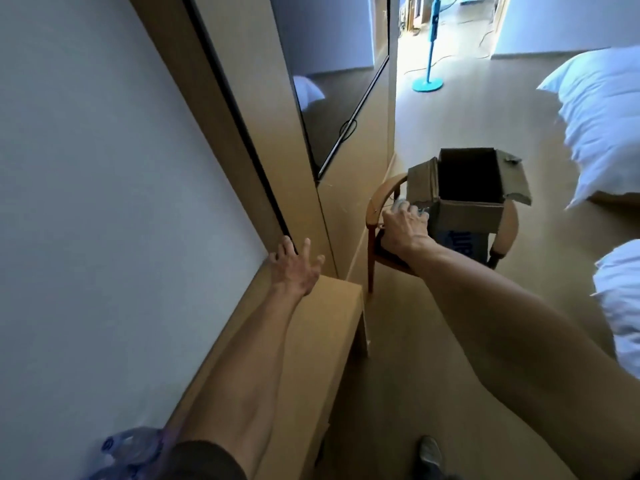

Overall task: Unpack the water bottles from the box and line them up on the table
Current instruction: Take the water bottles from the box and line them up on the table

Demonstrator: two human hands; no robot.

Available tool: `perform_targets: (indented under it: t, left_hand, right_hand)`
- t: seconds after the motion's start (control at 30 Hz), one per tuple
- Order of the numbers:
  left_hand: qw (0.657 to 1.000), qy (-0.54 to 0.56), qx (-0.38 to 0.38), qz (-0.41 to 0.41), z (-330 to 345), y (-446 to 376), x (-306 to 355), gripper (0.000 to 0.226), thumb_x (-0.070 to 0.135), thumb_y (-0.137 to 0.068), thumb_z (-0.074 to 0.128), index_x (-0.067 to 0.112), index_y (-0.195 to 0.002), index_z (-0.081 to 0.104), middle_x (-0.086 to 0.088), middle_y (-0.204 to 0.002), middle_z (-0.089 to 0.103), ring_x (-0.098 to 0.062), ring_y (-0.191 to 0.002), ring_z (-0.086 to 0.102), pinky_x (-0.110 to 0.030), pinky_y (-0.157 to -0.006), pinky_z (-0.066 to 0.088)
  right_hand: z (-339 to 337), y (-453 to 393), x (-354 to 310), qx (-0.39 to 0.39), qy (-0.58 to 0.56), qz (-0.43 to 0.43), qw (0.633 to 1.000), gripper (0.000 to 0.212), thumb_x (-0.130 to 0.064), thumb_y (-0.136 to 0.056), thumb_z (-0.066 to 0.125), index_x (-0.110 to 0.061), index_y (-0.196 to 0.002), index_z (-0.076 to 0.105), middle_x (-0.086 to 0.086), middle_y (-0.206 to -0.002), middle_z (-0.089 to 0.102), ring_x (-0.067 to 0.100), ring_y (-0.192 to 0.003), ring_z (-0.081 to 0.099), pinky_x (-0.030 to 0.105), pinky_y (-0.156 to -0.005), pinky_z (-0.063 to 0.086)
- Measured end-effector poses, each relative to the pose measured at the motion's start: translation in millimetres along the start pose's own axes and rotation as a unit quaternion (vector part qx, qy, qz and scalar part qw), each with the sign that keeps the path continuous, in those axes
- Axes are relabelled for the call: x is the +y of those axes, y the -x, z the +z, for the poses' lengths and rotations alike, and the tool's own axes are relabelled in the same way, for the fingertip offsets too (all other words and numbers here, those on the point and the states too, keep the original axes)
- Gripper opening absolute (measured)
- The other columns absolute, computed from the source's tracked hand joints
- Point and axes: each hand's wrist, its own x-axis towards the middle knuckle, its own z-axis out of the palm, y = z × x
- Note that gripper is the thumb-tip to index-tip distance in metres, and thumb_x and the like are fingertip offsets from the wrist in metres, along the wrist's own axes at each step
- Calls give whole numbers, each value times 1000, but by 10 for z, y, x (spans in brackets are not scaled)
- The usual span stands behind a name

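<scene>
Beige floor (450, 126), white bed (602, 126), teal fan stand (427, 83), wall-mounted screen (332, 98).

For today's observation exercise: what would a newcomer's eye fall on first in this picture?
Probably the open cardboard box on a wooden chair mid-frame, with the right hand gripping a bottle at its near corner. Next, the left hand, fingers spread above the narrow table by the wall.

Left hand (296, 268) fingers spread, arm extended; right hand (405, 228) fingers curled.
</scene>
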Motion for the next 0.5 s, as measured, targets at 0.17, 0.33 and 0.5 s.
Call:
perform_targets:
  t: [0.17,0.33,0.5]
  left_hand:
    - [1000,22,11,12,-37,-721,994,60,51,-99,37,23,-151,27,-22,-158,18,-38,-140,32,-52,-112,30]
    - [998,36,23,36,-92,-1473,1706,60,50,-98,38,24,-151,29,-25,-157,22,-40,-138,35,-54,-112,30]
    - [997,48,21,57,-19,-2398,2301,60,48,-98,40,23,-151,30,-25,-157,21,-39,-142,30,-53,-113,25]
  right_hand:
    - [-112,-576,963,-10,4,23,1000,51,-25,-86,62,-15,-135,50,24,-140,39,41,-126,42,54,-101,39]
    - [-62,-1189,1627,-38,-11,55,998,47,-25,-87,60,-14,-132,51,24,-140,37,41,-125,41,54,-101,38]
    - [124,-2035,2030,-46,-35,70,996,47,-33,-88,64,-14,-129,51,23,-139,38,39,-123,42,52,-99,40]
